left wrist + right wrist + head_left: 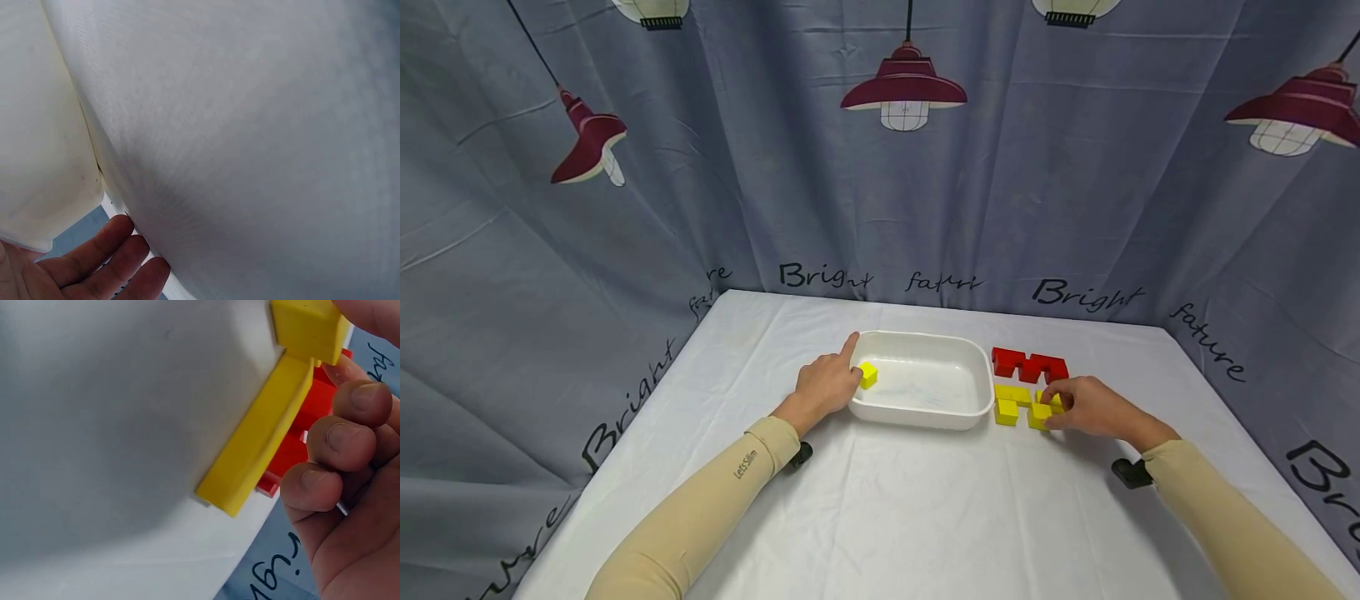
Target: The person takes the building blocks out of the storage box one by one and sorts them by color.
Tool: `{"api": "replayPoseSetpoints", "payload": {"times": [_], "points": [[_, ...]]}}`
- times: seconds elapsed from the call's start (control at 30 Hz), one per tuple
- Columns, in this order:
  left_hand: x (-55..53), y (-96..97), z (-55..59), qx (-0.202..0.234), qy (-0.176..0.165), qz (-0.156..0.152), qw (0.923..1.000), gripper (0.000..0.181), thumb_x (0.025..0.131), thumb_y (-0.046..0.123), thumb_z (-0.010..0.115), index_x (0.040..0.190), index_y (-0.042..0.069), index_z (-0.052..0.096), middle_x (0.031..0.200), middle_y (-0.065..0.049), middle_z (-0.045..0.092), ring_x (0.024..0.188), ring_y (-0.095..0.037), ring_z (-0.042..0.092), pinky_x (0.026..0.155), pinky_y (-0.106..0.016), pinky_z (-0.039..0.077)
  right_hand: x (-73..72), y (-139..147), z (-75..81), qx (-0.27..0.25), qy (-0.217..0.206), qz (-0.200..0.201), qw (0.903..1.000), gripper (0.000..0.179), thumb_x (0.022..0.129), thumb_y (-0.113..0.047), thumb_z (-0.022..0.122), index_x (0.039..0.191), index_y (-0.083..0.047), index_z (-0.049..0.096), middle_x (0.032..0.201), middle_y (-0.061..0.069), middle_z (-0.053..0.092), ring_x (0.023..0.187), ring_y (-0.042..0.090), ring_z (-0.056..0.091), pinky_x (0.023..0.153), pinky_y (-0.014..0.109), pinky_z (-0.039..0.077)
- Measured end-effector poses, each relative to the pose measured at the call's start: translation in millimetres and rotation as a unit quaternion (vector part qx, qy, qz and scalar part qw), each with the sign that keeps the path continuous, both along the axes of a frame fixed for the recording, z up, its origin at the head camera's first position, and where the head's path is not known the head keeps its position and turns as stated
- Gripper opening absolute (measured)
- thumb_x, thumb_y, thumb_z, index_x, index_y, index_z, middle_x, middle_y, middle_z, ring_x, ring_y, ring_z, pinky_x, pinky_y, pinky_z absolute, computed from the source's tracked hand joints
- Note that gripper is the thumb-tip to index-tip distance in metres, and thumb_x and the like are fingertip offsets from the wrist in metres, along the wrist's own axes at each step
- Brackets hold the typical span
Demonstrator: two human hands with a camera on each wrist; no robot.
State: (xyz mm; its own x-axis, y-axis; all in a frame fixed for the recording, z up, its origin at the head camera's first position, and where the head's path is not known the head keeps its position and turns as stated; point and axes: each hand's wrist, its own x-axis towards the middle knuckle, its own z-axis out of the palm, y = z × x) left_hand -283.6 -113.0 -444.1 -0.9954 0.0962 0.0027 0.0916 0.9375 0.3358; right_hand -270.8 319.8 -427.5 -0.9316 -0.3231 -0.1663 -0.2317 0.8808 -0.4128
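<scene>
At the left end of a white plastic tray, my left hand holds the rim. Its index finger points along the back left corner and the thumb lies over the edge. A small yellow cube sits inside the tray, right by that thumb. My right hand pinches a yellow block between thumb and index finger, at the right of the yellow group. The other fingers are curled in the right wrist view. Beside it lie another yellow block and a long yellow piece.
Behind the yellow pieces, red notched blocks stand in a row to the right of the tray. A white cloth covers the table. Grey-blue curtains with printed lamps and lettering hang around the back and sides.
</scene>
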Motion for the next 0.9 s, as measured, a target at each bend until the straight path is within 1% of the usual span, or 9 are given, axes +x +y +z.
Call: {"api": "replayPoseSetpoints", "payload": {"times": [0.07, 0.17, 0.3, 0.43, 0.5, 0.67, 0.8, 0.9], "points": [[-0.4, -0.2, 0.1, -0.002, -0.001, 0.001, 1.0000, 0.066, 0.101, 0.035, 0.040, 0.163, 0.026, 0.018, 0.128, -0.014, 0.066, 0.108, -0.029, 0.065, 0.081, -0.049, 0.052, -0.8, -1.5, 2.3, 0.004, -0.002, 0.001, 1.0000, 0.038, 0.077, -0.029, 0.085, 0.108, -0.011, 0.071, 0.075, 0.003, 0.052, 0.073, 0.019, 0.049, 0.058, 0.028, 0.040], [-0.4, -0.4, 0.4, -0.005, 0.000, 0.001, 1.0000, 0.066, 0.101, 0.035, 0.040, 0.163, 0.026, 0.018, 0.127, -0.014, 0.067, 0.107, -0.028, 0.065, 0.079, -0.048, 0.052, -3.2, -4.5, 7.2, 0.013, 0.003, 0.003, 0.9999, 0.036, 0.078, -0.030, 0.085, 0.106, -0.013, 0.072, 0.075, 0.003, 0.053, 0.073, 0.019, 0.049, 0.058, 0.028, 0.040], [-0.2, -0.8, 0.9, -0.007, 0.001, 0.001, 1.0000, 0.066, 0.100, 0.035, 0.040, 0.163, 0.026, 0.018, 0.126, -0.014, 0.067, 0.107, -0.028, 0.065, 0.078, -0.048, 0.052, -7.2, -10.1, 15.6, 0.016, 0.016, 0.020, 0.9995, 0.029, 0.081, -0.028, 0.082, 0.104, -0.013, 0.073, 0.074, 0.002, 0.053, 0.072, 0.018, 0.049, 0.058, 0.028, 0.040], [0.0, -1.3, 0.8, -0.001, -0.002, 0.000, 1.0000, 0.067, 0.100, 0.035, 0.039, 0.163, 0.026, 0.018, 0.127, -0.014, 0.067, 0.110, -0.029, 0.065, 0.080, -0.049, 0.051, -10.7, -19.9, 24.4, 0.009, 0.027, 0.040, 0.9988, 0.027, 0.082, -0.028, 0.081, 0.102, -0.012, 0.073, 0.073, 0.001, 0.053, 0.071, 0.018, 0.049, 0.058, 0.029, 0.040], [0.2, -1.5, 0.5, 0.002, -0.002, 0.000, 1.0000, 0.067, 0.099, 0.035, 0.039, 0.163, 0.026, 0.018, 0.127, -0.013, 0.067, 0.110, -0.028, 0.064, 0.080, -0.049, 0.051, -12.5, -25.9, 28.4, 0.008, 0.028, 0.047, 0.9984, 0.027, 0.081, -0.030, 0.082, 0.101, -0.014, 0.073, 0.073, 0.001, 0.054, 0.072, 0.018, 0.049, 0.059, 0.028, 0.041], [0.0, -1.8, -0.1, 0.003, 0.000, 0.000, 1.0000, 0.068, 0.098, 0.035, 0.038, 0.163, 0.026, 0.018, 0.125, -0.012, 0.068, 0.107, -0.027, 0.065, 0.079, -0.048, 0.051, -16.8, -42.0, 39.2, -0.003, 0.014, 0.069, 0.9975, 0.031, 0.082, -0.031, 0.083, 0.104, -0.013, 0.074, 0.076, 0.001, 0.056, 0.076, 0.019, 0.050, 0.063, 0.029, 0.044], [-0.9, -1.6, -0.7, 0.001, 0.000, 0.000, 1.0000, 0.068, 0.099, 0.036, 0.038, 0.163, 0.026, 0.018, 0.126, -0.012, 0.067, 0.107, -0.027, 0.064, 0.079, -0.048, 0.051, -20.2, -55.0, 46.3, -0.022, -0.005, 0.077, 0.9968, 0.033, 0.083, -0.029, 0.082, 0.107, -0.010, 0.073, 0.075, 0.003, 0.056, 0.072, 0.020, 0.051, 0.060, 0.028, 0.043], [-0.9, -0.7, -1.0, -0.001, 0.000, 0.001, 1.0000, 0.068, 0.099, 0.035, 0.039, 0.163, 0.025, 0.017, 0.126, -0.012, 0.067, 0.106, -0.026, 0.064, 0.079, -0.048, 0.051, -23.2, -64.8, 50.3, -0.035, -0.008, 0.089, 0.9954, 0.031, 0.083, -0.029, 0.081, 0.107, -0.010, 0.074, 0.074, 0.003, 0.056, 0.071, 0.019, 0.052, 0.060, 0.028, 0.043]]}}
